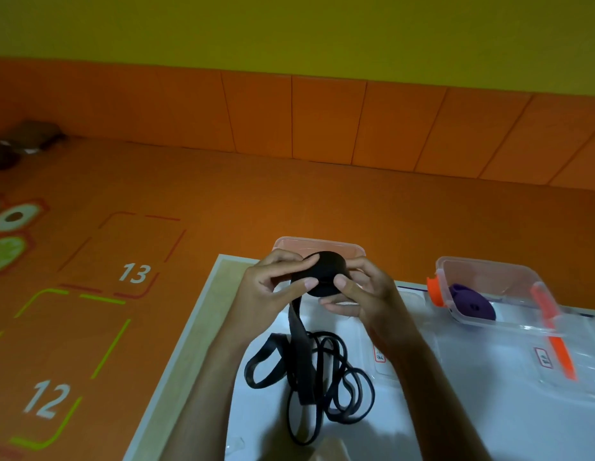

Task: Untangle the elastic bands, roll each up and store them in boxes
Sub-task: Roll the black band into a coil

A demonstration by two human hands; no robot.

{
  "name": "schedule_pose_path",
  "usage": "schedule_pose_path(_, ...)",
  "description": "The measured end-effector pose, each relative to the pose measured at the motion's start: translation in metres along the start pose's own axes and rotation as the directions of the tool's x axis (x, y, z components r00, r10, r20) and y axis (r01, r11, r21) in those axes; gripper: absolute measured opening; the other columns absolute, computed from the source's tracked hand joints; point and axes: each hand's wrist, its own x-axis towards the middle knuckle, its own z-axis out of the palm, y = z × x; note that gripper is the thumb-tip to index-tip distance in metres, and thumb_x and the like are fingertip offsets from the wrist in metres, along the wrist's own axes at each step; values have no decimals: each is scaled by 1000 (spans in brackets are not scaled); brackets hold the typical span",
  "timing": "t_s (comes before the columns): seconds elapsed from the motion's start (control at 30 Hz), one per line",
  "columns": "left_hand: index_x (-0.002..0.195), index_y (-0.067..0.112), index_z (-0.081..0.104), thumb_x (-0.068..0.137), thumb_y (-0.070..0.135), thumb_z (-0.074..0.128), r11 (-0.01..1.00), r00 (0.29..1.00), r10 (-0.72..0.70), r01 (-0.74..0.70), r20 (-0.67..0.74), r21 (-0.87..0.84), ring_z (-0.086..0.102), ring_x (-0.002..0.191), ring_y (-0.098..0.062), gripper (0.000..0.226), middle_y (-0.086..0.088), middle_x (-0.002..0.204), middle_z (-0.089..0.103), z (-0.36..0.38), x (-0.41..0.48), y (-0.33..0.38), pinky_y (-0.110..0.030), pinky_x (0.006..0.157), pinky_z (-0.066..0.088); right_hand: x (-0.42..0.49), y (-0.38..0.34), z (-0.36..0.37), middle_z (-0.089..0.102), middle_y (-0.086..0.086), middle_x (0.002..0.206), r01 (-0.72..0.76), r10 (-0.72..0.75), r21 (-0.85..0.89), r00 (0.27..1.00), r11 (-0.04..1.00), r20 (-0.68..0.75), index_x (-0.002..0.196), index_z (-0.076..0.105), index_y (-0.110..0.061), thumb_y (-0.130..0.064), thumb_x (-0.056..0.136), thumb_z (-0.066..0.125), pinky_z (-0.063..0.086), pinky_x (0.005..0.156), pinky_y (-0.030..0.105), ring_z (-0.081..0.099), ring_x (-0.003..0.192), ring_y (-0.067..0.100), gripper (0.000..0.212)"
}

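Dim frame overall; we're underexposed, with a heavy warm orange-yellow cast. The brightest zone we get is the white table [489, 420], which reads cool blue-grey. Light looks diffuse and overhead, with one soft shadow on the table's near edge below the arms. We see mild glare streaks on the clear box [522, 281] and the flat lids [585, 357]. The black band roll [326, 271] is crushed to near-black, no surface detail. The loose black band [322, 371] smears at its left loops. Left hand [276, 284] and right hand [362, 294] are fairly sharp, forearms motion-blurred. Wall panel [322, 114] seams fan out toward the edges. The far-left dark clutter [23, 141] is soft.
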Motion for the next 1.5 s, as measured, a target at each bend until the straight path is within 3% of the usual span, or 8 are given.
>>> schedule_pose_path(0.23,103,20,78,84,12,89,997,976,75,-72,-203,22,74,112,-19,24,2,113,79,6,-9,-7,-22,93,57,0,-1,3,77,11,105,-22,26,-109,999,994,37,104,74,-24,-37,79,87,63,77,32,77,81,32,31)
schedule_pose_path(0.5,115,22,81,89,15,83,998,998,60,-59,-30,33,66,126,-23,27,-1,124,73,11,-5,-8,-32,106,54,-11,2,2,75,21,115,31,-25,74,996,997,-86,101,61,-13,-36,86,84,65,79,40,77,89,46,36)
schedule_pose_path(0.63,120,22,81,89,21,79,998,996,-66,67,63,-9,62,123,-22,31,-5,119,68,2,2,-4,-35,111,49,-16,9,4,74,19,124,-57,57,210,998,976,6,97,64,-19,-37,82,89,62,86,37,75,105,43,34)
schedule_pose_path(0.83,97,19,80,75,19,89,994,994,-45,34,-100,-107,75,103,-10,24,1,106,79,18,-1,4,-17,86,56,-15,2,-8,76,9,118,-60,60,24,998,998,-33,105,70,-14,-31,78,89,63,85,33,77,107,34,38)
schedule_pose_path(1.0,92,16,82,77,17,88,997,976,37,-51,-217,-57,75,107,-21,16,-1,107,80,21,-4,0,-26,89,59,-13,-3,5,77,8,120,21,-20,5,999,1000,-35,116,69,-27,-48,81,88,65,81,34,79,97,38,44)
schedule_pose_path(1.23,123,24,79,86,14,83,995,996,38,-45,-80,-92,72,117,-16,39,1,121,78,10,-9,1,-21,97,56,-10,-8,8,77,15,119,7,-5,107,1000,994,-18,117,69,-25,-43,90,80,65,80,33,77,103,40,35)
schedule_pose_path(1.4,111,37,77,85,16,88,999,992,31,-36,-125,-36,74,111,-12,35,7,115,79,7,-10,3,-17,93,55,-9,-13,-2,75,8,117,10,-18,-138,998,990,-56,110,75,-30,-30,87,83,63,67,29,78,91,29,25)
schedule_pose_path(1.5,100,32,80,85,10,87,999,993,26,-28,-119,-18,75,109,-13,28,6,110,80,12,-10,1,-19,93,56,-8,-17,-7,75,7,115,-3,1,-73,1000,997,-21,117,68,-34,-30,85,86,65,65,35,79,86,38,38)
